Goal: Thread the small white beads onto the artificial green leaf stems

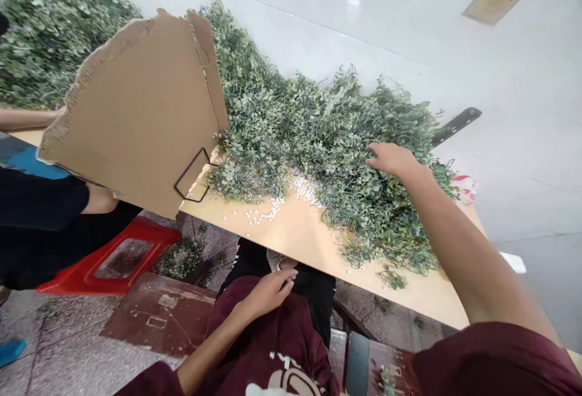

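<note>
The leafy sprays [327,141] lay in a deep, tangled heap along the far half of the table [313,250], and a second heap [50,38] sat behind the cardboard sheet [131,105]. The right hand [391,161] was extended over the near edge of the sprays, its fingers [375,163] together and lightly curved, with the tips among the leaves; whether they were clamped on a stem could not be determined. The left hand [270,295] lay back against the maroon shirt [268,347], its fingers loosely together and holding nothing visible. White beads [302,188] were spilled on the table at the foot of the sprays, and a wire frame [193,174] stood at the lower corner of the sheet. A co-worker's forearm [27,119] appeared at far left, beyond the sheet. The sprays were assessed as light and springy, but their thin, wiry stems appeared interlocked and likely to snag. The soundest hold was judged to be low on a main stem, not on the leaves.
</note>
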`<state>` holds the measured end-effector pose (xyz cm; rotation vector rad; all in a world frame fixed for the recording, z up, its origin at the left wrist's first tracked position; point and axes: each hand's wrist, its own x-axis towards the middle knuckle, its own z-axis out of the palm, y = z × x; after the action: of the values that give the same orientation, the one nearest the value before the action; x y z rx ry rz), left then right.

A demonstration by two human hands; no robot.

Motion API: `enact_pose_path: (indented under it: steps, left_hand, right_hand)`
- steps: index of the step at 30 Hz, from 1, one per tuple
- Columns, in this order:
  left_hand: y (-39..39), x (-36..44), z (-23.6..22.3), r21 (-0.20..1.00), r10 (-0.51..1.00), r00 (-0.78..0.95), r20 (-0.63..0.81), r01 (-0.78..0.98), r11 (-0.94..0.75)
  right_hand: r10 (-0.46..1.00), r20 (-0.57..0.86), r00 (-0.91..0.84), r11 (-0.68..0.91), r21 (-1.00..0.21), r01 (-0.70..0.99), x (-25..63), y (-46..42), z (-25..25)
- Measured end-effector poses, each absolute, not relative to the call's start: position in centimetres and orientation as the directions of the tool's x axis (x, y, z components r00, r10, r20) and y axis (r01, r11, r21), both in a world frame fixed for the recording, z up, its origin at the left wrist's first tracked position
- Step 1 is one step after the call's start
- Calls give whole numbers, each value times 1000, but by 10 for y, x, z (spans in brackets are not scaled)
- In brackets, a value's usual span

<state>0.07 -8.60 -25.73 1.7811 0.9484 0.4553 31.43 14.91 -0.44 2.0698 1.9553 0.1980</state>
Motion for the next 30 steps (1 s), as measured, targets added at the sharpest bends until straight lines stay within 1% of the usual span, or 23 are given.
enact_pose_path:
  steps: [2, 7, 10, 12, 14, 16, 18, 19, 20, 21, 23, 25, 27, 28, 30]
  left_hand:
    - [-89, -2, -260, 913, 792, 596, -135, 385, -134]
    - [-97, -9, -278, 900, 802, 564, -200, 429, -78]
    - [-99, -12, -284, 895, 789, 573, -222, 440, -69]
    - [-97, -12, -284, 896, 787, 572, -230, 440, -58]
    - [-94, -10, -281, 900, 796, 562, -225, 434, -51]
    - [-91, -8, -274, 913, 805, 556, -208, 405, -44]
    - [-87, -5, -264, 936, 804, 564, -188, 351, -27]
    - [-85, -4, -256, 948, 800, 571, -181, 317, -12]
    - [-83, -3, -248, 959, 797, 578, -173, 283, 3]
    - [-81, -2, -239, 969, 796, 584, -161, 248, 14]
    - [-76, -2, -217, 983, 806, 581, -109, 183, 0]
    - [-69, -3, -194, 987, 857, 515, -17, 148, -69]
    - [-59, -3, -174, 971, 886, 454, 92, 156, -181]
    - [-54, -2, -167, 955, 894, 421, 152, 169, -242]
    - [-44, 0, -158, 934, 901, 372, 221, 184, -305]
  right_hand:
    - [994, -80, 70, -45, 277, 960, 321, 145, 0]
    - [988, 153, 25, -51, 165, 985, 330, 127, 33]
    - [967, 254, -15, 0, 59, 998, 339, 119, 54]
    - [936, 353, -6, 10, -12, 1000, 348, 116, 66]
    - [869, 493, 40, 2, -86, 996, 358, 113, 76]
    - [782, 616, 98, 24, -187, 982, 363, 107, 86]
    - [754, 647, 112, 110, -293, 950, 359, 98, 93]
    - [771, 628, 105, 152, -342, 927, 353, 91, 93]
    - [799, 592, 106, 154, -371, 916, 344, 83, 92]
    - [832, 545, 102, 130, -370, 920, 333, 74, 87]
    - [933, 359, 29, 121, -387, 914, 307, 55, 70]
    - [983, 148, -104, 162, -470, 868, 280, 34, 44]
    - [973, -24, -232, 178, -567, 804, 256, 16, 12]
    - [956, -87, -279, 167, -623, 765, 246, 8, -4]
    - [927, -174, -333, 111, -719, 686, 230, -4, -36]
